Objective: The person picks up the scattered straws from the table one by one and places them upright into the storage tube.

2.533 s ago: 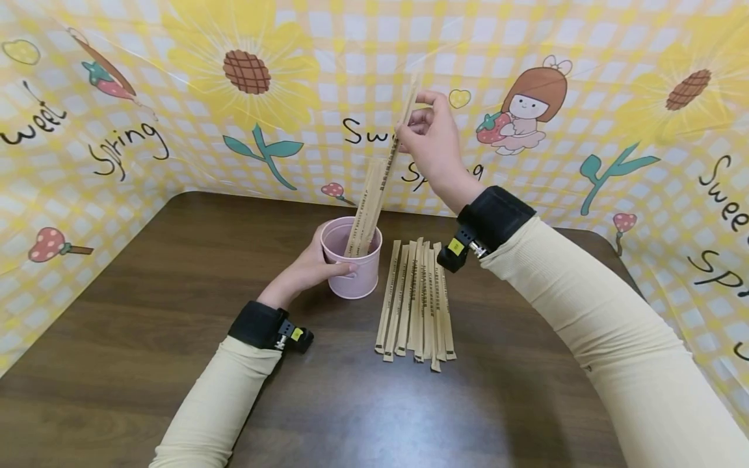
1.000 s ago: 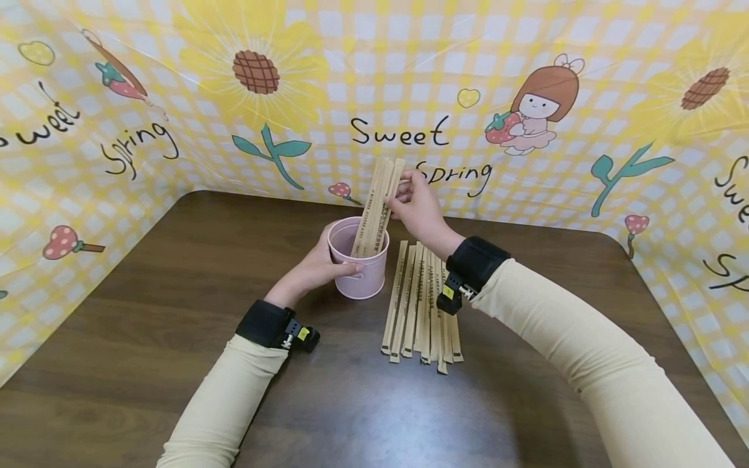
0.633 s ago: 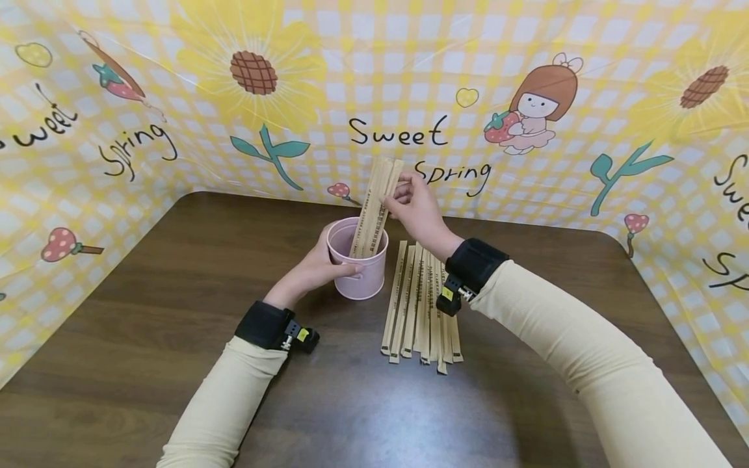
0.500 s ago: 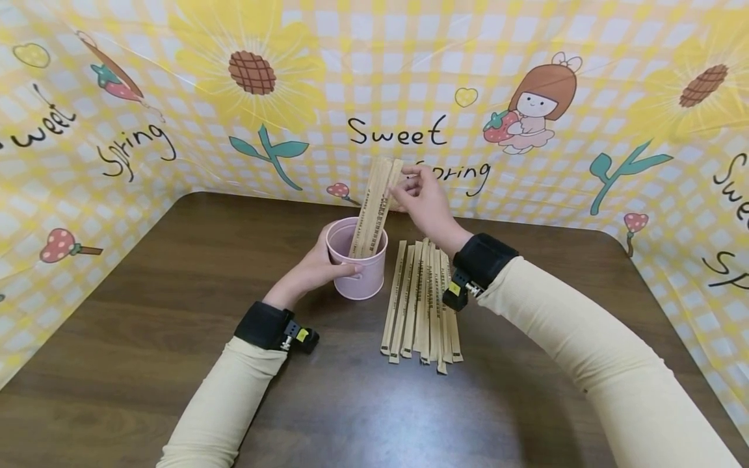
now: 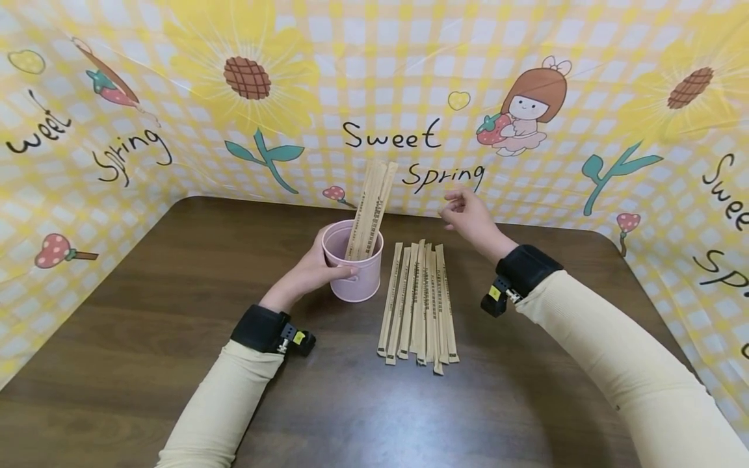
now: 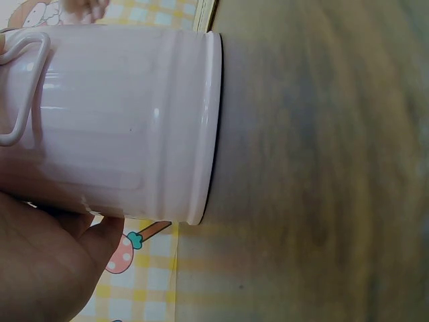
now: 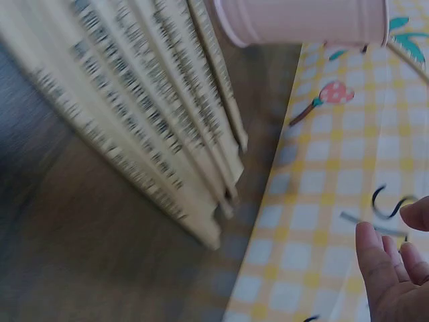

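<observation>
On dark wooden table [image 5: 175,292]: small pink metal bucket [image 5: 357,276] gripped by left hand [image 5: 313,270], paper-sleeved chopsticks [image 5: 370,208] upright inside. Just right, touching nothing, row of flat wrapped chopsticks [image 5: 418,302]. Above far ends, right hand [image 5: 471,218] empty, fingers loosely apart. Bare tabletop toward near edge and both sides.

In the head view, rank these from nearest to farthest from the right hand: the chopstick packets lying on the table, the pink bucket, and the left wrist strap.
From the right hand:
1. Chopstick packets lying on the table, just below-left.
2. Pink bucket, farther left.
3. Left wrist strap, far lower-left.
</observation>
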The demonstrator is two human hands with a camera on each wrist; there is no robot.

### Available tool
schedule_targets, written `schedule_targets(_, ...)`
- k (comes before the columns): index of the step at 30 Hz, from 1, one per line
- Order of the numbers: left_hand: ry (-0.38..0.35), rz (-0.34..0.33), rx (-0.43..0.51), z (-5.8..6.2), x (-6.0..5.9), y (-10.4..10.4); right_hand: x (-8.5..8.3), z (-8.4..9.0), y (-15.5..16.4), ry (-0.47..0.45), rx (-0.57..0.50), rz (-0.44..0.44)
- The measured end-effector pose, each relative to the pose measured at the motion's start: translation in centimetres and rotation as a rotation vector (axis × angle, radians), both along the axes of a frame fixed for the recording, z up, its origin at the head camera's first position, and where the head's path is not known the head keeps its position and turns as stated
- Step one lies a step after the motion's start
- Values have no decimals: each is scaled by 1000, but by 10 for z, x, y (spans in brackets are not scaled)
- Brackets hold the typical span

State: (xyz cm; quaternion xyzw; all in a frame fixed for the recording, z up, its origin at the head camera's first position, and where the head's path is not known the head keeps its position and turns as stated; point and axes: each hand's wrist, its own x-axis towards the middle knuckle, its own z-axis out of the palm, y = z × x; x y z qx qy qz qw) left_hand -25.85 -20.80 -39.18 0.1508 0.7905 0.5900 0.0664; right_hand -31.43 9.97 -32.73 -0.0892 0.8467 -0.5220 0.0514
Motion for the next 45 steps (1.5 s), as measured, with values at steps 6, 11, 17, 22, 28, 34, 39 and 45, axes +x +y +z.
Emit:
schedule_targets(6, -3, 4, -5, 1, 0, 0, 0, -21, 21, -42, 51, -7)
schedule_targets(11, -10, 2, -12, 1, -1, -1, 5, -34, 25, -147, 149, 54)
schedule_targets(17, -4, 5, 3, 0, -1, -1, 10, -47, 17, -303, 247, 79)
schedule_targets(22, -6, 0, -5, 0, -2, 1, 11, -55, 12, -333, 256, 60)
schedule_targets(28, -1, -12, 9, -1, -5, 4, 13, -61, 11, -315, 270, 31)
schedule_targets(34, -5, -5, -4, 0, -5, 6, 14, -62, 10, -215, 382, 35)
schedule_targets(39, -15, -11, -4, 0, -5, 3, 16, -60, 9, -150, 433, 81)
schedule_targets(45, -4, -12, -7, -1, -3, -2, 17, -55, 12, -182, 446, 108)
